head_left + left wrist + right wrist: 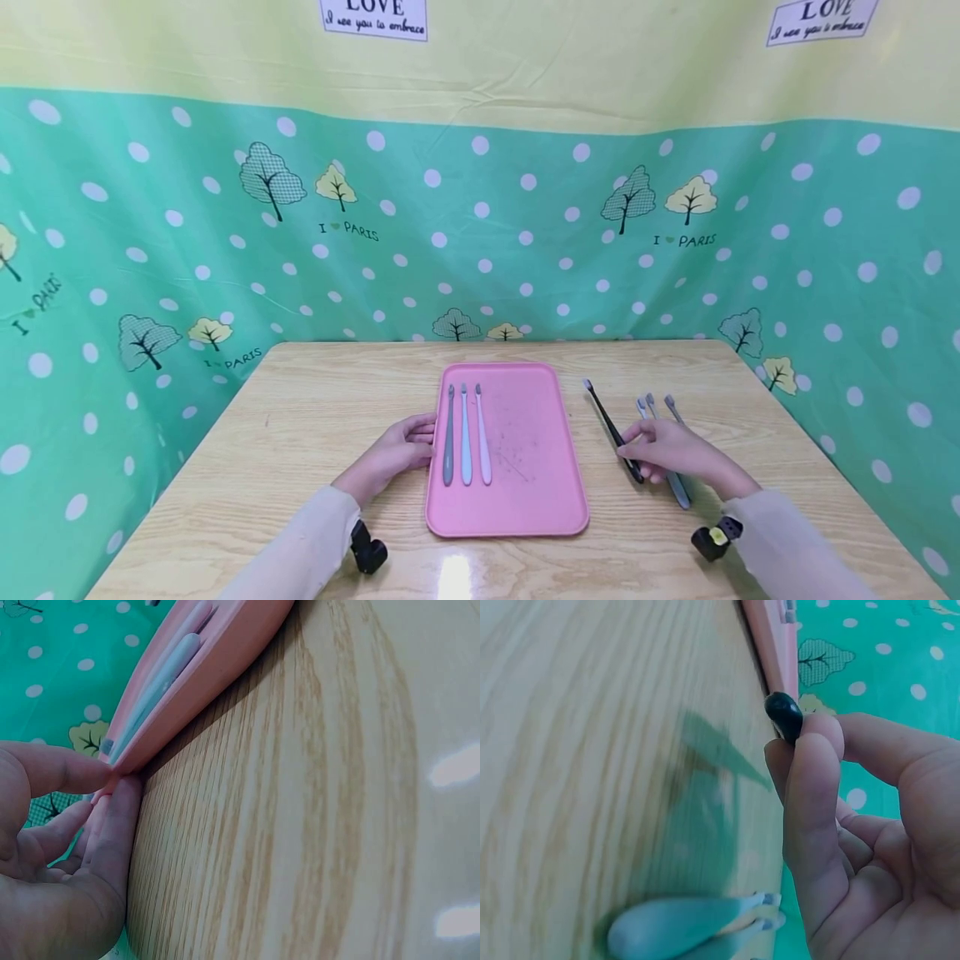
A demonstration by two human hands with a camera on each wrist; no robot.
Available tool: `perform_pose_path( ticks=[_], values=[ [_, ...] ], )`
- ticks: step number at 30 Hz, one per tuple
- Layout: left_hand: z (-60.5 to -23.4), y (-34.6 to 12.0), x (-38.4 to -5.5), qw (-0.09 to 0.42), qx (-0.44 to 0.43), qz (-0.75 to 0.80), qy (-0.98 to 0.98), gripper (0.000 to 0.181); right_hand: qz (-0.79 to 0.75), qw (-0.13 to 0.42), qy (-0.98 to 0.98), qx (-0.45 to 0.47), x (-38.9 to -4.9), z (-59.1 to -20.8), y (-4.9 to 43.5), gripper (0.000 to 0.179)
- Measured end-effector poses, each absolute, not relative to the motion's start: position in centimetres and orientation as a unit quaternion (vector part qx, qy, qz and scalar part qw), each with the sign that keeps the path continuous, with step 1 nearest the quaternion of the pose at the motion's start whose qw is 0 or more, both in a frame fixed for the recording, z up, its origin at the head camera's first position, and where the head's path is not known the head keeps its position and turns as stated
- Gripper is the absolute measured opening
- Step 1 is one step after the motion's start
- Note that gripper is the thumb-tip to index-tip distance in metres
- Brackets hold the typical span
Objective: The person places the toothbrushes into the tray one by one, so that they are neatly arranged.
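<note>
Pinching black toothbrush (607, 421) by its handle with right hand (667, 447), gripping pink tray (540, 500) with left hand (397, 450); probably handling light, stiff, smooth.

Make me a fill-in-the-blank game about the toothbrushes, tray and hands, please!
The tray is colored ____.
Toothbrushes lying on it number exactly ____.
The right hand holds a toothbrush whose handle is ____.
The hand touching the tray's edge is the person's ____ one.
Missing words: pink; three; black; left.
</note>
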State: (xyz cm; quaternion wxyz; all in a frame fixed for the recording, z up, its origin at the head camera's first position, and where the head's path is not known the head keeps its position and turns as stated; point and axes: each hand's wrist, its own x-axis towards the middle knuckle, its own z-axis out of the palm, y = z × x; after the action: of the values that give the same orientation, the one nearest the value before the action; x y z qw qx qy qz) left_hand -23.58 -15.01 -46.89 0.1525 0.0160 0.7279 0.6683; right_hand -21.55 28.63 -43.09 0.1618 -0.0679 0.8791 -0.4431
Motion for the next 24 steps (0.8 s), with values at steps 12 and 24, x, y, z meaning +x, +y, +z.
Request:
perform_pose_path(
  ticks=[12,24],
  values=[
    [-46.8,-15.0,-23.5,0.153,0.014,0.667,0.729,0.067,-0.464,0.176,0.863,-0.098,-22.4,-42.7,26.4,0.042],
    [-46.8,-15.0,-23.5,0.153,0.020,0.665,0.730,0.064,-0.488,0.196,0.842,-0.118,-22.9,-42.7,22.9,0.039]
  ],
)
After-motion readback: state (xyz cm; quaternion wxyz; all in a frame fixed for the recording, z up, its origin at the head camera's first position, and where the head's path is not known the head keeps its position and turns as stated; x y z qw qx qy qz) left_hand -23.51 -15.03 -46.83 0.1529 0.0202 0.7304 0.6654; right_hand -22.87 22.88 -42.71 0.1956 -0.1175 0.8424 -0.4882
